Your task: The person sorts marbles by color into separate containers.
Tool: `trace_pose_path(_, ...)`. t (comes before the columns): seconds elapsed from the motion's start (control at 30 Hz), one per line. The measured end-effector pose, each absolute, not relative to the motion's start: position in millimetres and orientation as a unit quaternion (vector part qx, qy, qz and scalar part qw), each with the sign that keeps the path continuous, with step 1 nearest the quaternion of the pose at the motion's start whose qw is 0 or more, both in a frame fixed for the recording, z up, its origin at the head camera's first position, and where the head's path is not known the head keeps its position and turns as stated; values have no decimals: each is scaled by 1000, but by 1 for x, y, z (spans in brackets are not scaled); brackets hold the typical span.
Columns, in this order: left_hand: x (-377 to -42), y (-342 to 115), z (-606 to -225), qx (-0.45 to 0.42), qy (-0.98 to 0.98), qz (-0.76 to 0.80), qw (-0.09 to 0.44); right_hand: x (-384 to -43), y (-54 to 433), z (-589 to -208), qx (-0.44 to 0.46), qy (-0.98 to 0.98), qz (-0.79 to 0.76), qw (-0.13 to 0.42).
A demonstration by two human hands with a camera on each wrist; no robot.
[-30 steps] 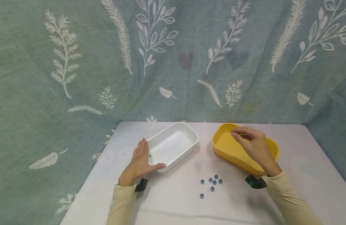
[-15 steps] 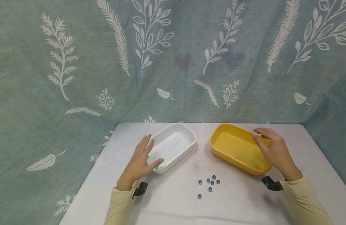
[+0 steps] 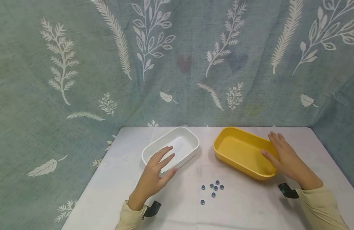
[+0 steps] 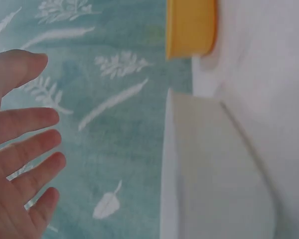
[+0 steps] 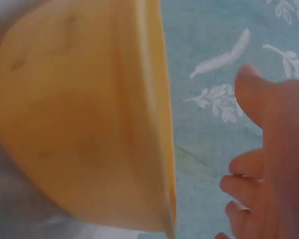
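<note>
My left hand (image 3: 154,172) hovers over the near-left end of a white rectangular dish (image 3: 191,135). Its fingers are spread and hold nothing; the left wrist view shows the bare palm and fingers (image 4: 40,142) apart from the dish's wall (image 4: 224,169). At the right end of a yellow dish (image 3: 237,148) is my right hand (image 3: 287,159), with thumb and fingers apart and nothing held. In the right wrist view the hand (image 5: 274,149) stands off the yellow wall (image 5: 79,109). Part of the white dish's inside is hidden behind the left hand.
Several blue glass marbles (image 3: 215,188) lie loosely grouped on the white tablecloth (image 3: 177,207), in front of and between the two dishes. Behind the table hangs a green-blue cloth (image 3: 194,105) with white leaf prints.
My right hand has moved right from above the yellow dish to its right end, and its fingers have spread. My left hand has left the white dish's left rim and shifted right and nearer.
</note>
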State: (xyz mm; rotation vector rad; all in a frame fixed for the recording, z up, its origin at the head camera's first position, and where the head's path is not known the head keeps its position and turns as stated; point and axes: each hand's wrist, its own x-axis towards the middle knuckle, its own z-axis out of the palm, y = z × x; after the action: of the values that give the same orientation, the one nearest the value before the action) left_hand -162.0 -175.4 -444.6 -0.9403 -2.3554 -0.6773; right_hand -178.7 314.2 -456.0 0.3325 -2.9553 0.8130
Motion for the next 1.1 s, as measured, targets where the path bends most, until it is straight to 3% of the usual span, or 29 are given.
trace_pose_path(0.5, -147, -153, -466, -331, -888, -231, 219, -178, 324, -479, 104, -968, 226, -29)
trace_pose_path(0.9, -142, -140, -478, -292, -902, -262, 181, -174, 326, -490, 106, -970, 215, -33)
trace_pose_path(1.1, -148, -125, -481, -254, -910, -311, 106, -180, 329, -486, 109, -971, 211, -32)
